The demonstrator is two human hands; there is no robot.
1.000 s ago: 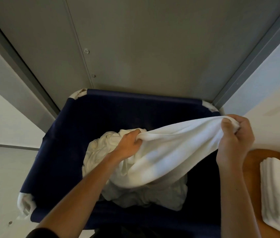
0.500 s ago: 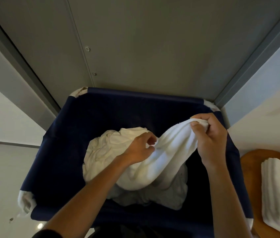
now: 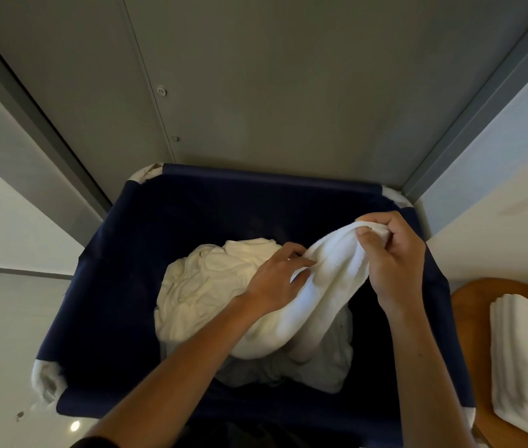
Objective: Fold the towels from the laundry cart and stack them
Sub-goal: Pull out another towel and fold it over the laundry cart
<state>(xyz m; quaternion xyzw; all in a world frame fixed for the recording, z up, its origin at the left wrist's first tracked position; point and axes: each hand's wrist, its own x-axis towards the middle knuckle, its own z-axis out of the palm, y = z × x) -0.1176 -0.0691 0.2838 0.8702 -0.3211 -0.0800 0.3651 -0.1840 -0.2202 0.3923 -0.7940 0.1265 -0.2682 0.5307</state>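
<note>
A navy fabric laundry cart (image 3: 101,286) stands below me with a heap of crumpled white towels (image 3: 204,286) inside. My right hand (image 3: 392,257) pinches one end of a white towel (image 3: 317,302) and holds it up over the cart's right side. My left hand (image 3: 275,279) has its fingers curled into the same towel a short way along its edge, close to the right hand. The rest of that towel sags down onto the heap.
A stack of folded white towels (image 3: 527,360) lies on a round wooden table (image 3: 469,318) at the right. Grey metal doors (image 3: 256,92) rise behind the cart. White walls flank both sides.
My right hand has drawn in to the left, bringing the towel end nearer the left hand. The stretched towel has gone slack and bunched between my hands.
</note>
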